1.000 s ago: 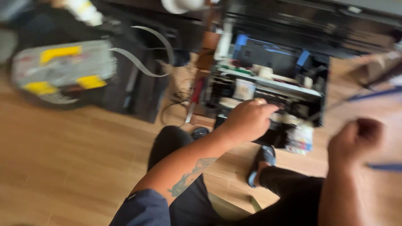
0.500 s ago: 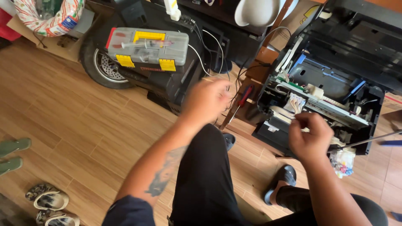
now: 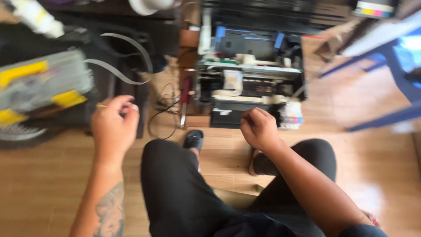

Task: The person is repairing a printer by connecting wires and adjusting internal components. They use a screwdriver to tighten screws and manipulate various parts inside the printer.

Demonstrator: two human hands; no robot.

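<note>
Your opened printer [image 3: 250, 83] sits on the wooden floor [image 3: 52, 184] just beyond your knees, cover off, showing a dark frame, a pale metal rail, white inner parts and a strip of coloured ink tanks at its near right corner. Its long axis runs left to right, with the open front facing you.

Your right hand [image 3: 258, 129] hovers near the printer's near edge, grip curled almost to a fist; motion blur prevents telling whether it encloses anything. Your left hand [image 3: 113, 125] is raised well to the left, beside a grey and yellow parts case [image 3: 41, 87], fingers pinched together on something thin and pale at the fingertips; what it is cannot be made out.

A red-handled screwdriver [image 3: 184, 98] lies on the floor just left of the printer, pointing toward you. The whole view is blurred, and the case is cut off at the left edge.
</note>
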